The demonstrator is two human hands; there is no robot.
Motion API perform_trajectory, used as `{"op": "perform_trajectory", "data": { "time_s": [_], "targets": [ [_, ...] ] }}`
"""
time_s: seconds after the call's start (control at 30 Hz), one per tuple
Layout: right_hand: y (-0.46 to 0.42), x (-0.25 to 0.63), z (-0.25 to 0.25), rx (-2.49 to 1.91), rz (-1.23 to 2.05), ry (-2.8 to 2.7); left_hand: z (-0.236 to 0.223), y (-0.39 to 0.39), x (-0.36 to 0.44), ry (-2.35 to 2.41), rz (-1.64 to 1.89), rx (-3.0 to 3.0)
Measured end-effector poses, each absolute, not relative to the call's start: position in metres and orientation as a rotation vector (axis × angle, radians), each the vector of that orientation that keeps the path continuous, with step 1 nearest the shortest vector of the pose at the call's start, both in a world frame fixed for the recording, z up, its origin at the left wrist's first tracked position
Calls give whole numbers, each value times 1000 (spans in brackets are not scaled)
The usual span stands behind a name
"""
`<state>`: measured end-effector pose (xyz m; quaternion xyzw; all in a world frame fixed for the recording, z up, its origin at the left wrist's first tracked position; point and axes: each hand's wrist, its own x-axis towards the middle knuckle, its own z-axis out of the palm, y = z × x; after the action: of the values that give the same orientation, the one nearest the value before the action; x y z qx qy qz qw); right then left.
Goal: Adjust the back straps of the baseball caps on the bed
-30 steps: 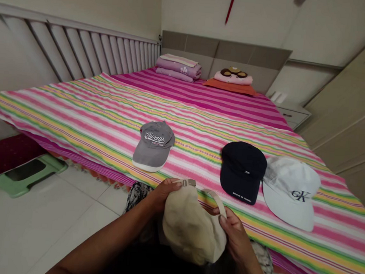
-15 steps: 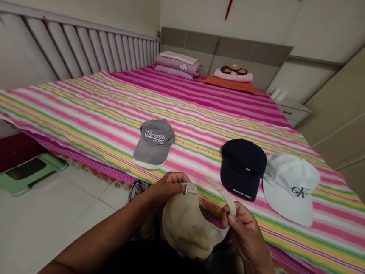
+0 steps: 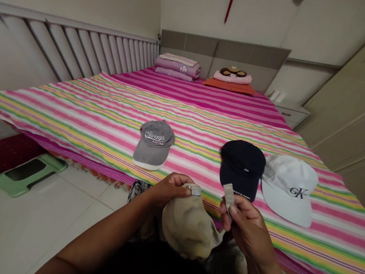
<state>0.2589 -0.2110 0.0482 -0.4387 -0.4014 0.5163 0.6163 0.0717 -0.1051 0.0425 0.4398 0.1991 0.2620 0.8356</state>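
Note:
I hold a beige cap [image 3: 187, 227] low in front of me, over the near edge of the bed. My left hand [image 3: 169, 190] is closed on its metal buckle [image 3: 194, 190]. My right hand [image 3: 247, 224] pinches the loose beige strap [image 3: 229, 194], which stands up between the fingers. On the striped bedspread [image 3: 108, 109] beyond lie a grey cap [image 3: 153, 144], a navy cap [image 3: 242, 168] and, touching it on the right, a white cap [image 3: 289, 187].
Folded purple bedding [image 3: 177, 67] and a pink pillow [image 3: 233, 77] on an orange one lie by the headboard. A slatted rail [image 3: 81, 47] runs along the bed's left side. A green step stool [image 3: 26, 173] stands on the tiled floor at left. Beige cupboards [image 3: 357, 114] rise at right.
My right hand has drawn the strap out of the buckle and turned it upright, away from my left hand. The beige cap has dropped slightly lower.

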Motion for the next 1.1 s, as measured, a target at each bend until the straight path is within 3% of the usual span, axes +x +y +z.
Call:
{"op": "perform_trajectory", "data": {
  "time_s": [0.67, 1.1],
  "targets": [
    [-195, 242, 57, -1189, 1134, -804, 35, -107, 73, 465, 695, 1031],
    [-198, 235, 54, -1147, 1263, -758, 38, -109, 75, 693, 1028, 1903]
  ]
}}
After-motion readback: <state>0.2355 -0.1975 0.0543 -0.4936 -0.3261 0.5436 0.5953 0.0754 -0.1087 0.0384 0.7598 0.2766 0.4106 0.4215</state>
